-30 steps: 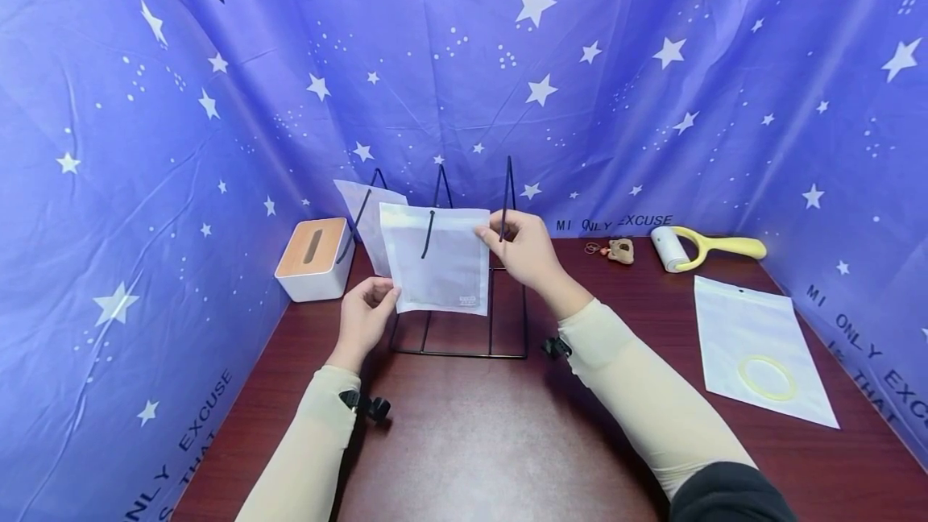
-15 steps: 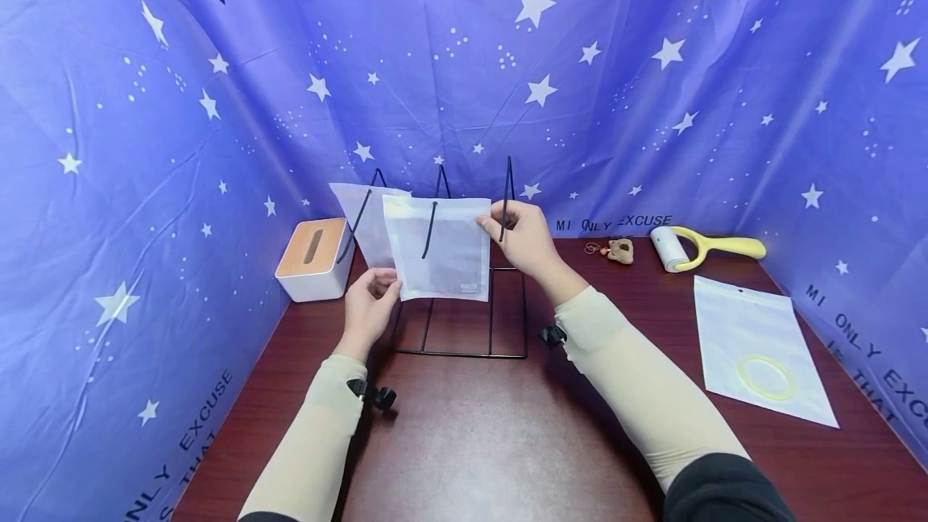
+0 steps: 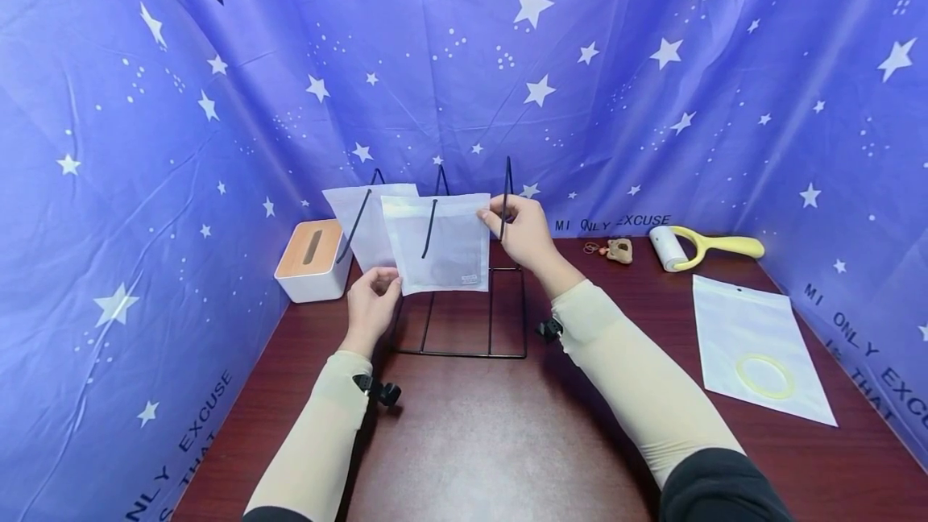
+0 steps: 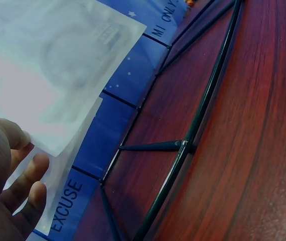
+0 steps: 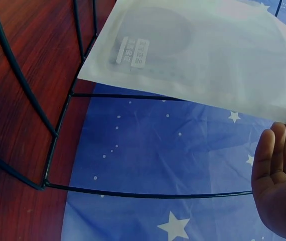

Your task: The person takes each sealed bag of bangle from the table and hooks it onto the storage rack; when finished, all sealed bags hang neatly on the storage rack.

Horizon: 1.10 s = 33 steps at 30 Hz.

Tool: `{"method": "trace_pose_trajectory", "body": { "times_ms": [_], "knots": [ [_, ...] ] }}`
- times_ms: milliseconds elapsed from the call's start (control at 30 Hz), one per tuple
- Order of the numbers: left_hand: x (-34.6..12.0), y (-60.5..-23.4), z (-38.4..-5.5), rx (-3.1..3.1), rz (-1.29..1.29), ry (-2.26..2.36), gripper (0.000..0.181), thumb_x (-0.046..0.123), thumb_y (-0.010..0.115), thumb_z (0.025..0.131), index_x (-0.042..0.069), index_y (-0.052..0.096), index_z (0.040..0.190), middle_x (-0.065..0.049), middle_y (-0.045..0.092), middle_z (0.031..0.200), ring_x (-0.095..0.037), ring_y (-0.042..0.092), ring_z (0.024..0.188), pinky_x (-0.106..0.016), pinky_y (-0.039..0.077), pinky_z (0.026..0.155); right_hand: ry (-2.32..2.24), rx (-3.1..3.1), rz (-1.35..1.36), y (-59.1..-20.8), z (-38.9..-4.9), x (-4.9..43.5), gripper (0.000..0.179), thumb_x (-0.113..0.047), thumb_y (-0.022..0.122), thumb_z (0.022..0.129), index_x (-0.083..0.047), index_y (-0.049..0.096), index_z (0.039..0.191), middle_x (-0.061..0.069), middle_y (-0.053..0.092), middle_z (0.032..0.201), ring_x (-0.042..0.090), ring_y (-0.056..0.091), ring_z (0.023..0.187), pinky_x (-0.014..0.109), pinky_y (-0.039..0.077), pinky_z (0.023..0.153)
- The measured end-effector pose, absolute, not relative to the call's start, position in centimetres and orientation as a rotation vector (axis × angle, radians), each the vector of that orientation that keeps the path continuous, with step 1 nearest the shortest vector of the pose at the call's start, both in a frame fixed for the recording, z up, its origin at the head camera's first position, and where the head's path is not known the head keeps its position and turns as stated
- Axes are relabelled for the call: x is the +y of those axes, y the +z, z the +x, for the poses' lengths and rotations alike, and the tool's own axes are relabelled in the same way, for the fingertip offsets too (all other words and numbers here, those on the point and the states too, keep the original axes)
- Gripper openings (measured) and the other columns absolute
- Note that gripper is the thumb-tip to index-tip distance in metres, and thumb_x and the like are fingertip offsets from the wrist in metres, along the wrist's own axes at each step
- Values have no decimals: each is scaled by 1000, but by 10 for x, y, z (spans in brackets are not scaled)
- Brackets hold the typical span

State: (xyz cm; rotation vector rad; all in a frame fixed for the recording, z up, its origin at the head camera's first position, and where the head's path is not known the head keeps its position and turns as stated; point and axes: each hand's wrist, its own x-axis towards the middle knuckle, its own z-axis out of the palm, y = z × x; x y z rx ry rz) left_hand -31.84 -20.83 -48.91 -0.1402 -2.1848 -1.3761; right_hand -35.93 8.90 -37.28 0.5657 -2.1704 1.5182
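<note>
In the head view a white translucent pouch hangs at the middle prong of a black wire rack, the prong passing through near its top edge. My left hand pinches its lower left corner between thumb and index finger; the other fingers are loosely bent. At the upper right edge, my right hand pinches it, beside the rack's right prong. A faint round shape shows through the pouch in the left wrist view, and a small printed label shows too. Behind on the left prong hangs a second white pouch.
Left of the rack stands a white tissue box with a wooden lid. Along the back right lie a bear keychain and a yellow-handled lint roller. A white pouch with a yellow ring lies at the right.
Both hands have raised the front pouch slightly and pushed it back, its top now higher along the middle prong. The rear pouch has swung to face more forward.
</note>
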Motion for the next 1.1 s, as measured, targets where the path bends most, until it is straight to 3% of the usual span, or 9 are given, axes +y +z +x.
{"method": "trace_pose_trajectory", "body": {
  "times_ms": [1100],
  "knots": [
    [-207,-489,-321,-2206,-129,-1401,10,8,76,94,9,78,103,-7,77,93,-22,68,83,-24,49,75,1549,-2186,565,-371,-359,92,17,-25,81,93,-9,80,100,3,75,83,19,63,78,30,48,67]
  ]
}}
